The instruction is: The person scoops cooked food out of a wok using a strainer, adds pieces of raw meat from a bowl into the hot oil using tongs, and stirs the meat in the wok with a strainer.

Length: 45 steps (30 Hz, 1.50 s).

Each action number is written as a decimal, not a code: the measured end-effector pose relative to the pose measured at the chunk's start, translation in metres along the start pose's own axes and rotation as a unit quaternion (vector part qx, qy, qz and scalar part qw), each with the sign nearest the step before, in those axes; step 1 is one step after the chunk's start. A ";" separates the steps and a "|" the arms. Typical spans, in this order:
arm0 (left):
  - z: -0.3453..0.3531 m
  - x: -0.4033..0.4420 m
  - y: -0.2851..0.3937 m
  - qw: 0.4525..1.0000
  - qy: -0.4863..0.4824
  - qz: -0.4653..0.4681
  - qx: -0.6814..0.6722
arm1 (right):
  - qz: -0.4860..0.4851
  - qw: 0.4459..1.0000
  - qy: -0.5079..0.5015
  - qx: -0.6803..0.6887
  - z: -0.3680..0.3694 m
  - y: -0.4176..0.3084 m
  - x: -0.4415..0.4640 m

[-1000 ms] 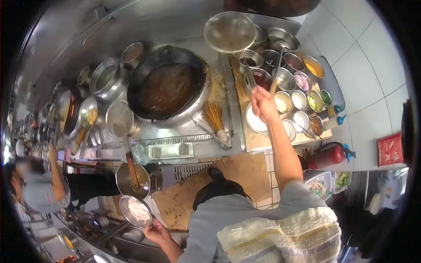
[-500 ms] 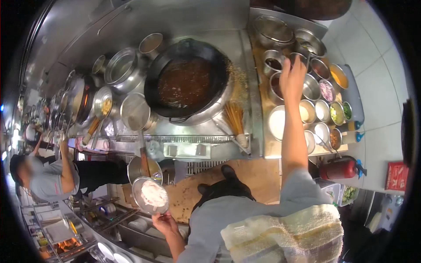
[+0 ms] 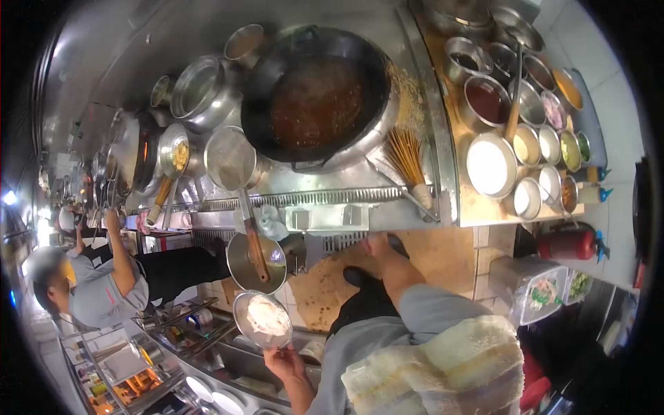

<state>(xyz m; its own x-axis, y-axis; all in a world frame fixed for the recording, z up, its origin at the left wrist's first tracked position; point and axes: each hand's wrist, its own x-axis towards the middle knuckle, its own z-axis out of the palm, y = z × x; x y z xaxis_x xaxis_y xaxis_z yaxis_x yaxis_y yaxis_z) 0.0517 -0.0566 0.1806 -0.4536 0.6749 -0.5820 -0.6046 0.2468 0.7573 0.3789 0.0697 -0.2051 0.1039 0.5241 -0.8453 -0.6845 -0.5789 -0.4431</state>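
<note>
My left hand (image 3: 285, 362) grips the rim of a round metal bowl (image 3: 240, 319) that holds pale, whitish food (image 3: 268, 316). My right hand (image 3: 379, 247) hangs low over the floor, in front of the stove edge; its fingers are blurred and I see nothing clearly in it. Ahead of me stands a black wok (image 3: 259, 104) with dark brown liquid (image 3: 315, 111). To the right, a wooden-handled ladle (image 3: 512, 124) rests across the seasoning containers, its head in a metal bowl (image 3: 529, 21).
A strainer (image 3: 230, 159) extends over a metal pot (image 3: 236, 266). A bamboo brush (image 3: 411, 162) lies by the wok. White (image 3: 491, 166) and dark red (image 3: 485, 98) containers crowd the right counter, above a fire extinguisher (image 3: 570, 243). A co-worker (image 3: 104, 287) stands at left.
My right hand has withdrawn from the seasoning containers, moving down and left toward my body. The ladle now lies across them. The left hand still holds the bowl; the whole view has shifted.
</note>
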 end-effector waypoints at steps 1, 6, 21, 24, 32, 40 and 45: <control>-0.013 -0.004 0.005 1.000 -0.008 0.000 -0.001 | -0.087 0.986 0.016 0.138 0.012 -0.003 -0.011; -0.015 -0.017 0.008 0.998 0.063 0.026 0.018 | -0.095 0.976 0.045 0.188 0.021 -0.024 -0.003; -0.028 -0.043 -0.007 0.998 0.006 0.039 -0.058 | -0.169 0.966 0.118 0.154 0.017 -0.015 0.019; -0.022 -0.046 -0.012 0.996 0.001 0.051 -0.069 | -0.233 0.961 0.088 0.120 0.019 -0.021 0.009; -0.002 -0.061 -0.018 0.993 0.041 0.069 -0.088 | -0.261 0.941 0.125 -0.177 -0.017 0.044 0.096; -0.015 -0.060 -0.028 0.993 0.041 0.067 -0.085 | -0.067 0.995 0.066 -0.030 0.009 -0.037 0.000; 0.017 -0.076 -0.026 0.992 0.057 0.076 -0.083 | -0.038 0.995 0.097 -0.008 0.019 -0.046 -0.008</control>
<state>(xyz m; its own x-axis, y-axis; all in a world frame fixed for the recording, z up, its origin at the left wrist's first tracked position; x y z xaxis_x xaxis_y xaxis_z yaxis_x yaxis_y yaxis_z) 0.1127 -0.1025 0.2099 -0.6125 0.6108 -0.5017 -0.6194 0.0235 0.7848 0.3956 0.1042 -0.1722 0.2935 0.4380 -0.8497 -0.6583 -0.5519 -0.5119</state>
